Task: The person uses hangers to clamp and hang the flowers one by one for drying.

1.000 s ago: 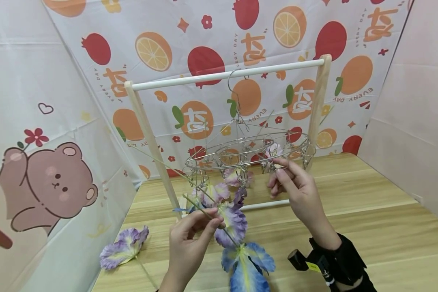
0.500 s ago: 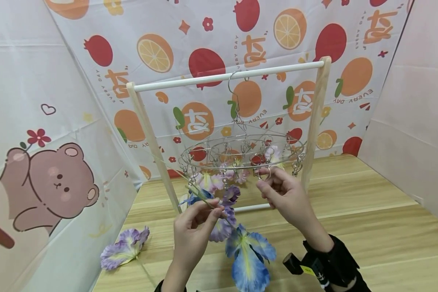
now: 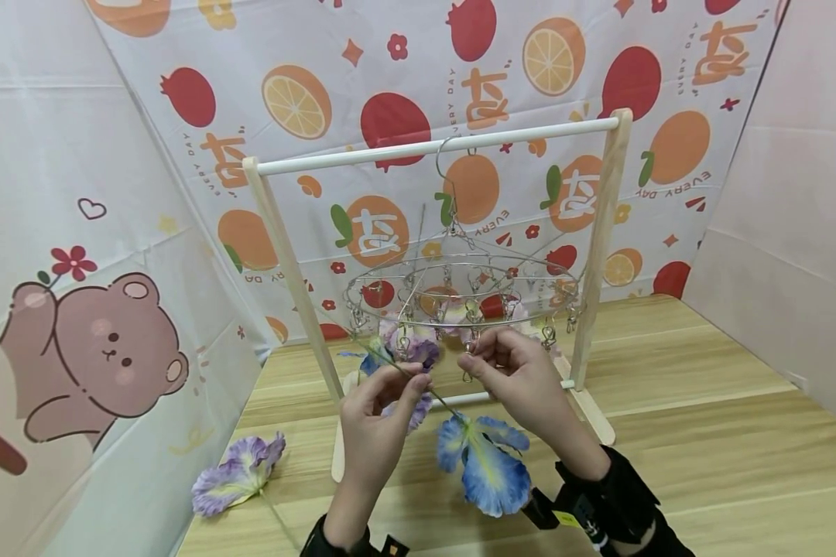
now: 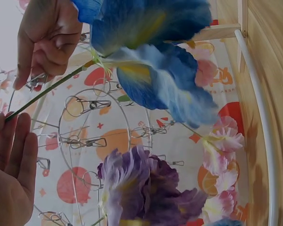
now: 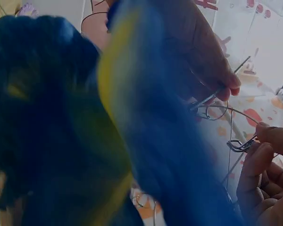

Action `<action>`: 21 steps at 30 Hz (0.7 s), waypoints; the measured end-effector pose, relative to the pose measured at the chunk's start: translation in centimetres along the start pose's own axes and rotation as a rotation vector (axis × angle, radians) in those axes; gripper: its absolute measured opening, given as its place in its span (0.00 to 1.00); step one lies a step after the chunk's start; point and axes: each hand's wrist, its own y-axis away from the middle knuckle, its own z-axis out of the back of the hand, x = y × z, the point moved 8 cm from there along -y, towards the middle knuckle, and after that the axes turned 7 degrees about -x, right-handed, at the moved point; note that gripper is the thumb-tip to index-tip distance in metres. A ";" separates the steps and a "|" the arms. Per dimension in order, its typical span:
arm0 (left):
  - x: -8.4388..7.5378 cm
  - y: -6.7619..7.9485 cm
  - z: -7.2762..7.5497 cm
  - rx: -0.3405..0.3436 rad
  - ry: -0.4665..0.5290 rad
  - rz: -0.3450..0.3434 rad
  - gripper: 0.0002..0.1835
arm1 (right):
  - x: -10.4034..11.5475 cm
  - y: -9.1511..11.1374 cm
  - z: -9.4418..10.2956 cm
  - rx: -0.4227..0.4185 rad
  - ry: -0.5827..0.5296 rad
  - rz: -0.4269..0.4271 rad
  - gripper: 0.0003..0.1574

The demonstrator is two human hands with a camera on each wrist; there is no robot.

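My left hand pinches the green stem of a blue artificial iris. The bloom points down to the right, below the right hand. Hanging from a white rod is a round wire clip hanger. My right hand pinches one of its metal clips at the near rim, close to the stem. Whether the clip's mouth is parted I cannot tell. Purple iris blooms and pink blooms hang on the hanger. In the right wrist view, the blue petals cover much of the scene.
A wooden rack with a white top rod carries the hanger; its right post stands behind my right hand. One loose purple flower lies at the table's left. Printed cloth closes off the back of the wooden table.
The right hand has moved left and slightly down, and the hanger has turned with its clips. My left hand and the blue iris have shifted slightly right and up.
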 end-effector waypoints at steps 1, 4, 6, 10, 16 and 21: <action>0.1 0.0 0.0 -0.012 -0.007 0.004 0.06 | 2.5 -0.3 -0.3 0.002 0.007 -0.012 0.11; 0.5 -0.1 0.0 -0.037 -0.012 0.036 0.05 | 9.0 -1.2 -1.3 0.008 0.035 -0.061 0.07; 0.7 -0.2 0.0 -0.049 -0.011 0.053 0.05 | 9.8 -1.3 -1.8 0.008 0.069 -0.103 0.07; 1.2 -0.3 -0.1 -0.049 -0.006 0.119 0.05 | 10.9 -1.5 -2.5 0.012 0.076 -0.138 0.07; 1.9 -0.2 -0.1 -0.048 0.022 0.196 0.05 | 11.0 -1.6 -3.0 -0.009 0.058 -0.130 0.07; 2.1 -0.4 -0.1 -0.073 0.059 0.206 0.05 | 11.0 -1.5 -3.4 -0.003 0.025 -0.138 0.07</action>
